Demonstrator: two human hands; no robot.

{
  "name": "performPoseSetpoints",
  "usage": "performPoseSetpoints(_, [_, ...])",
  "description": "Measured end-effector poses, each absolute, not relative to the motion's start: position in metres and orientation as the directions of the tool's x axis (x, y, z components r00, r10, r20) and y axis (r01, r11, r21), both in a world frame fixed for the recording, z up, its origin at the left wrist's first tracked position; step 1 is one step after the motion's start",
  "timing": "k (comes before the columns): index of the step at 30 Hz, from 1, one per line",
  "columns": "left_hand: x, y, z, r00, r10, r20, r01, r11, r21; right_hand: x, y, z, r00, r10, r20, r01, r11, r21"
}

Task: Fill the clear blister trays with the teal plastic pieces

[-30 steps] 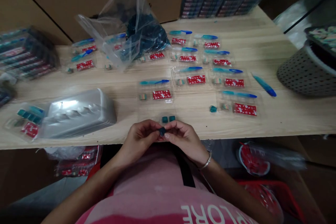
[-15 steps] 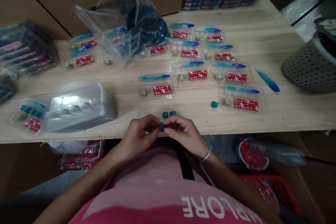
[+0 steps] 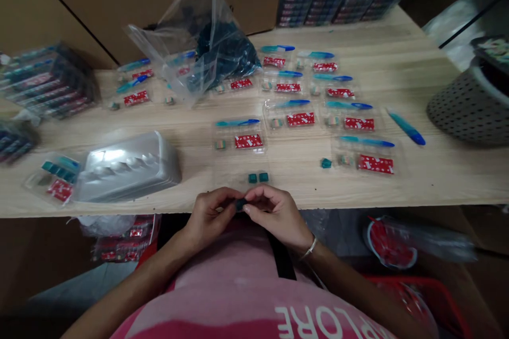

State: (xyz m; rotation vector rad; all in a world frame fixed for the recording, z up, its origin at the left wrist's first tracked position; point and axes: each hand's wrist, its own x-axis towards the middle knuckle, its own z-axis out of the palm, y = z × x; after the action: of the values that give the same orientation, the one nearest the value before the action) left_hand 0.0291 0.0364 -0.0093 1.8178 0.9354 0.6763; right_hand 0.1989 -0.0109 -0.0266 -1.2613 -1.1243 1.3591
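Observation:
Between the fingertips of both hands, at the table's front edge, is a small dark teal block (image 3: 240, 204). My left hand (image 3: 212, 215) pinches it from one side and my right hand (image 3: 274, 211) from the other; the fingers partly cover it. Just beyond them, two teal blocks (image 3: 258, 177) sit side by side in the near part of an open clear plastic tray (image 3: 234, 161). The far part of that tray holds a blue pen (image 3: 237, 123), a red patterned packet (image 3: 248, 141) and a small striped block (image 3: 220, 144). Another teal block (image 3: 326, 163) lies loose to the right.
Several filled clear trays (image 3: 301, 119) spread across the table. A stack of empty clear trays (image 3: 127, 167) stands left, with stacked filled packs (image 3: 50, 82) behind. A plastic bag (image 3: 226, 58) of dark teal pieces sits at the back. A loose pen (image 3: 406, 127) and grey basket (image 3: 457, 103) are right.
The block has turned slightly between my fingertips, and both hands sit a little lower in the picture. The whole view has shifted slightly down. Both hands keep their pinch.

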Motion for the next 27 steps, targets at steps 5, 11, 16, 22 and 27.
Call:
performPoseSetpoints(5, [0.026, 0.055, -0.027, 0.562, 0.786, 0.258, 0.476, -0.562, 0.676, 0.213, 0.021, -0.021, -0.153, 0.965, 0.212, 0.432, 0.258, -0.864])
performPoseSetpoints(11, [0.018, 0.074, -0.053, 0.625, 0.710, 0.324, 0.495, -0.682, 0.539, 0.218, 0.053, -0.027, -0.517, 0.816, 0.259, 0.688, 0.576, -0.441])
performPoseSetpoints(16, [0.017, 0.073, -0.053, 0.615, 0.728, 0.304, 0.499, -0.657, 0.565, 0.216, 0.050, -0.039, -0.484, 0.813, 0.322, 0.604, 0.577, -0.549])
performPoseSetpoints(22, [0.020, 0.064, -0.042, 0.499, 0.779, 0.381, 0.456, -0.609, 0.649, 0.225, 0.040, -0.032, -0.103, 0.974, 0.203, 0.140, 0.217, -0.966])
performPoseSetpoints(27, [0.037, 0.052, -0.019, 0.398, 0.886, 0.237, 0.169, -0.325, 0.931, 0.219, 0.033, -0.024, -0.088, 0.971, -0.221, -0.343, -0.238, -0.909])
